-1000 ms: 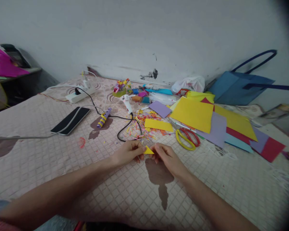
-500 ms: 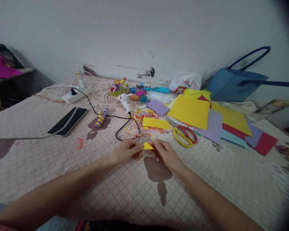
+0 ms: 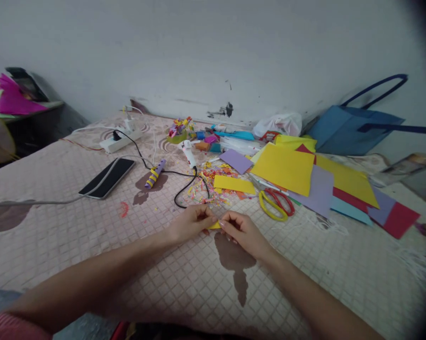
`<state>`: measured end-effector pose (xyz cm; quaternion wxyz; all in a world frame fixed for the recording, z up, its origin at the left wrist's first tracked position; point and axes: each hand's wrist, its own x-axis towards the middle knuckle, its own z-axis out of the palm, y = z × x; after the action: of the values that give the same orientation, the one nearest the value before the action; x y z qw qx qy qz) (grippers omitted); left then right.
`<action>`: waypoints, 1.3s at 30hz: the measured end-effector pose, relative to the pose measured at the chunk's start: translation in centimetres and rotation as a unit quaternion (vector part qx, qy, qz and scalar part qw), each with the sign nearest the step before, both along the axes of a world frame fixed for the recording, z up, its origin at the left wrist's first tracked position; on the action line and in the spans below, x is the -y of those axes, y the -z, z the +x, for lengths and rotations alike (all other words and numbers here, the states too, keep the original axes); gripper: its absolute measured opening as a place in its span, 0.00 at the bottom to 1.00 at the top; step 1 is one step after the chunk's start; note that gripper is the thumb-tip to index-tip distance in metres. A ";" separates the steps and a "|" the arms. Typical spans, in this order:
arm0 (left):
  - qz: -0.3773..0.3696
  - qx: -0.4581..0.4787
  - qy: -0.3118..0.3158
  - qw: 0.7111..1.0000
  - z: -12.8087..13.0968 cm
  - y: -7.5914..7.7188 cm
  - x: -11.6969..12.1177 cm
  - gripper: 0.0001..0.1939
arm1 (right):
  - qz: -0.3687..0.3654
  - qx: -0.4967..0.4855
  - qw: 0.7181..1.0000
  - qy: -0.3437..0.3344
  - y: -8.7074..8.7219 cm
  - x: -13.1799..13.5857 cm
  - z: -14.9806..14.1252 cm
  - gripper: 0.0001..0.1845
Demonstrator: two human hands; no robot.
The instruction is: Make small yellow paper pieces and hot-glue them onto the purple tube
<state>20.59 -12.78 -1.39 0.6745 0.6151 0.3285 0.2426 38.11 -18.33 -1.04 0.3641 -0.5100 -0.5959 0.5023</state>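
My left hand (image 3: 190,225) and my right hand (image 3: 242,230) meet over the pink quilted bed cover (image 3: 74,222). Both pinch a small yellow paper piece (image 3: 215,225) between their fingertips. Only a sliver of the paper shows between the fingers. Just beyond the hands lies a heap of coloured paper scraps (image 3: 208,186) and a yellow paper strip (image 3: 234,184). Yellow and red scissors (image 3: 275,203) lie to the right of the strip.
Coloured paper sheets (image 3: 305,174) spread at the right, with a blue bag (image 3: 354,130) behind. A white glue gun (image 3: 188,152) with a black cord, a purple roll (image 3: 155,173), a phone (image 3: 106,177) and a power strip (image 3: 119,140) lie to the left.
My hands have closed in on the yellow paper piece, so less of it shows than before. The view shifted slightly.
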 end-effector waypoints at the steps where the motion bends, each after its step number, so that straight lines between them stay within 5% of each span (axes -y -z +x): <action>1: 0.013 0.004 -0.002 1.000 0.1 0.1 -0.1 0.18 | -0.001 -0.009 1.000 -0.001 0.0 0.0 -0.1 0.14; 15: 0.080 -0.028 0.025 0.996 0.4 0.3 0.1 0.16 | 0.030 0.004 1.000 0.000 -0.1 -0.1 0.5 0.10; 23: 0.010 0.020 -0.003 1.000 0.5 0.5 -0.1 0.17 | -0.044 -0.071 0.996 0.040 0.3 -0.1 0.2 0.13; 31: 0.048 0.015 -0.036 0.998 0.4 0.3 0.1 0.17 | -0.050 -0.100 0.992 0.054 0.2 0.0 -0.3 0.15; 39: 0.025 0.012 -0.005 1.000 0.5 0.2 0.3 0.18 | -0.029 -0.164 0.982 0.084 0.6 -0.1 -0.5 0.13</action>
<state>21.08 -13.05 -1.60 0.6612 0.6274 0.3174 0.2615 37.59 -18.24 -1.60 0.4829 -0.4794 -0.4681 0.5638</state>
